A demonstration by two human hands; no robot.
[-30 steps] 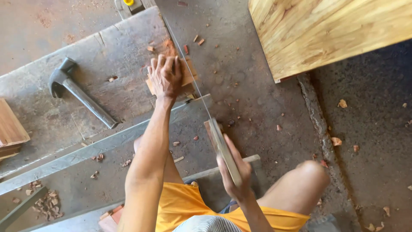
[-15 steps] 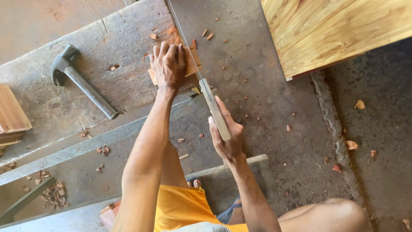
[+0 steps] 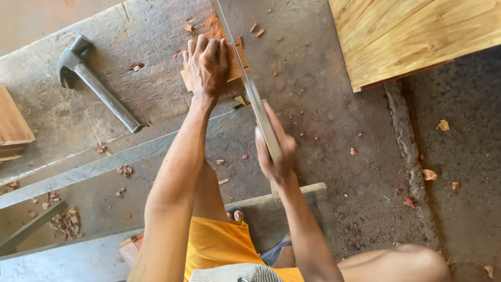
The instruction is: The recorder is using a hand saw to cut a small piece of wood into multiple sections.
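My left hand (image 3: 207, 68) presses flat on a small reddish wood block (image 3: 236, 65) that lies on a grey worn workbench (image 3: 130, 89). My right hand (image 3: 276, 151) grips the handle of a hand saw (image 3: 250, 89). The saw's thin blade runs away from me along the block's right side, and reddish sawdust lies beyond my fingers. The block is mostly hidden under my left hand.
A hammer (image 3: 96, 86) lies on the bench to the left of my left hand. A large pale wooden panel (image 3: 412, 36) fills the top right. Stacked wood pieces (image 3: 13, 125) sit at the left edge. Wood chips are scattered over the dirt floor (image 3: 376, 156).
My right hand has pushed the saw forward toward the block, then along it. My left hand has stayed pressed on the block. The view has shifted slightly.
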